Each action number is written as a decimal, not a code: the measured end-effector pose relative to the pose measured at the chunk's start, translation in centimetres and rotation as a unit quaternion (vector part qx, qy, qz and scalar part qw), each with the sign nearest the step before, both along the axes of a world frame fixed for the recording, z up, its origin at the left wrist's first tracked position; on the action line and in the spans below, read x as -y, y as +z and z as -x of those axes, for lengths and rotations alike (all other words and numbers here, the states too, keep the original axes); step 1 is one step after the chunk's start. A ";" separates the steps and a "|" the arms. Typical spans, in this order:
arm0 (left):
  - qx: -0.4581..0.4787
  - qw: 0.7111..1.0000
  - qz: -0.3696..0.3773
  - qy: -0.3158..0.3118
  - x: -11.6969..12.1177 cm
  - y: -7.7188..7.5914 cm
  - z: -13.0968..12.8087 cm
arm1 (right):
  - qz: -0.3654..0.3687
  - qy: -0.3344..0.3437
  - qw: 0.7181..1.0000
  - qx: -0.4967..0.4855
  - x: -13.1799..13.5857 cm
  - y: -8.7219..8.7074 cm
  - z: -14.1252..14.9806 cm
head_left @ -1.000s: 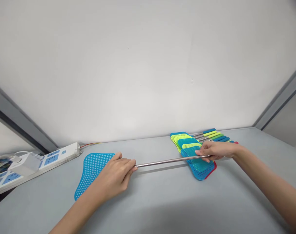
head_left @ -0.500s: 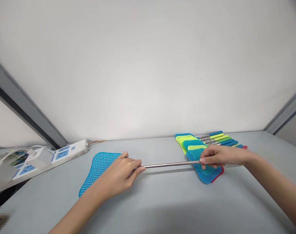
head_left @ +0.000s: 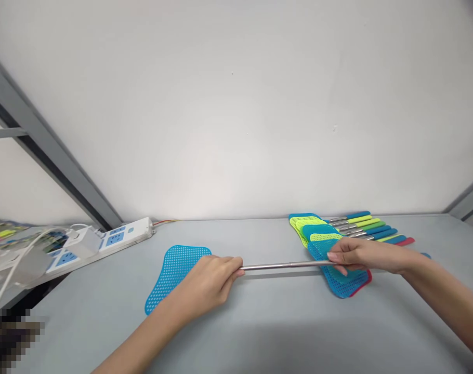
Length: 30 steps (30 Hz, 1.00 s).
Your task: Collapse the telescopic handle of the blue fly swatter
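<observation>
Metal rod [head_left: 287, 265] spans the gap between the hands, above the table [head_left: 104, 322], one end clenched in the curled left hand [head_left: 205, 283] and the other pinched by the right hand [head_left: 363, 258], whose fingers lie over a stack of swatter heads [head_left: 338, 275]. Partly under the left hand lies a blue swatter head [head_left: 176, 267], and beyond the right hand runs a row of swatter handles [head_left: 371, 229]. A loose pinch on the smooth metal could let the rod drop onto the stack, and a careless swing of its right end could knock the handles out of line.
</observation>
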<state>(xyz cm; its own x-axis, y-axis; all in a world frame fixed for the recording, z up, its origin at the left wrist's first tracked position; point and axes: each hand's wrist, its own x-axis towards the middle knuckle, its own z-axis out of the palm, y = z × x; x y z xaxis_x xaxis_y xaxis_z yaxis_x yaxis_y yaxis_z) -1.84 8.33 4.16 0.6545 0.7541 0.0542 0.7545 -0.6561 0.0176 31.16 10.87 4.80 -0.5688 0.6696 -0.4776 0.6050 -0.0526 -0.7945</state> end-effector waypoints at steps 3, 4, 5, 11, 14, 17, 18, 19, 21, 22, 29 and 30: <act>0.003 1.000 -0.008 -0.003 0.3 -0.2 -0.3 | 0.022 -0.005 1.000 0.011 0.1 -0.1 -0.2; 0.001 1.000 -0.015 -0.004 0.4 -0.3 -0.3 | 0.033 -0.006 0.999 0.012 0.1 -0.2 -0.2; -0.002 1.000 -0.023 -0.007 0.4 -0.3 -0.4 | 0.046 -0.008 0.999 0.012 0.1 -0.2 -0.2; -0.011 0.996 -0.080 -0.023 0.7 -0.8 -0.8 | 0.132 -0.035 0.991 0.007 0.2 -0.4 -0.8; -0.011 0.996 -0.086 -0.022 0.9 -1.0 -1.2 | 0.122 -0.027 0.992 0.027 0.3 0.0 -1.1; -0.012 0.997 -0.081 -0.013 0.9 -0.8 -1.3 | 0.066 -0.012 0.997 0.026 0.5 0.8 -0.9; -0.012 0.997 -0.077 -0.009 0.9 -0.6 -1.3 | 0.051 -0.001 0.998 0.022 0.6 1.0 -0.8; -0.011 0.997 -0.072 -0.005 0.8 -0.4 -1.2 | 0.036 0.005 0.999 0.020 0.6 1.2 -0.5; -0.007 0.998 -0.057 0.003 0.7 -0.1 -1.1 | 0.017 0.013 1.000 0.021 0.8 1.5 0.0; -0.004 0.999 -0.048 0.005 0.7 0.0 -1.1 | 0.010 0.015 1.000 0.024 0.8 1.4 0.3; 0.016 0.999 0.041 -0.011 1.5 -0.1 -2.1 | -0.081 0.046 0.993 0.069 1.5 0.2 3.1; 0.016 0.998 0.052 -0.015 1.7 -0.3 -2.2 | -0.078 0.047 0.994 0.068 1.6 0.0 3.5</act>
<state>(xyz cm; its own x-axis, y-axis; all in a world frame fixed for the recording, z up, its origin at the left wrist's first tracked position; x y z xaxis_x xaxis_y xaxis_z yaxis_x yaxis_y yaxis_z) 0.40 6.66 3.90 0.6755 0.7374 -0.0016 0.7330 -0.6712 0.1101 27.67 9.24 4.83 -0.5696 0.6887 -0.4486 0.7034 0.1262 -0.6995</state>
